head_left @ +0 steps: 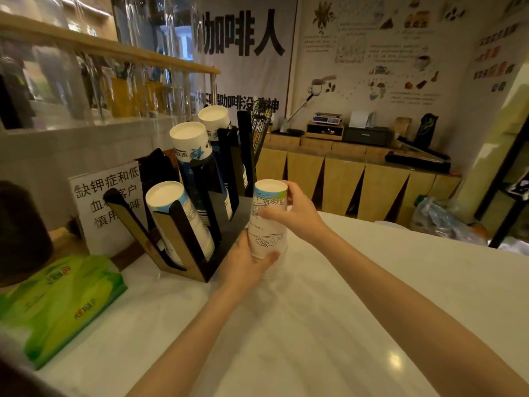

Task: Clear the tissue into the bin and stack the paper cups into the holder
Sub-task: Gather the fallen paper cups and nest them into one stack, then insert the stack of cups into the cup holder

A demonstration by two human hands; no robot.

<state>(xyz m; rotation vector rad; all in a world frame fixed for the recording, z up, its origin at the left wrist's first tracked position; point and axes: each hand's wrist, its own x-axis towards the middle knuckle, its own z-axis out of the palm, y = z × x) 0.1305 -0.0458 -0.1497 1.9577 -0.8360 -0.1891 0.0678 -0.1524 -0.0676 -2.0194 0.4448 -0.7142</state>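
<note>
- I have the inverted stack of white printed paper cups (267,224) standing on the white marble counter (357,296), just right of the black-and-tan slotted cup holder (183,224).
- My left hand (246,259) grips its base for steadiness; my right hand (294,210) clasps the top (probably to seat the cups squarely).

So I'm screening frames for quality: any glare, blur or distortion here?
Head view: a small glare spot on the counter; the shelf glassware is smeared and soft; wide-angle bending curves the edges; the paper cups in both hands stay fairly sharp.
</note>
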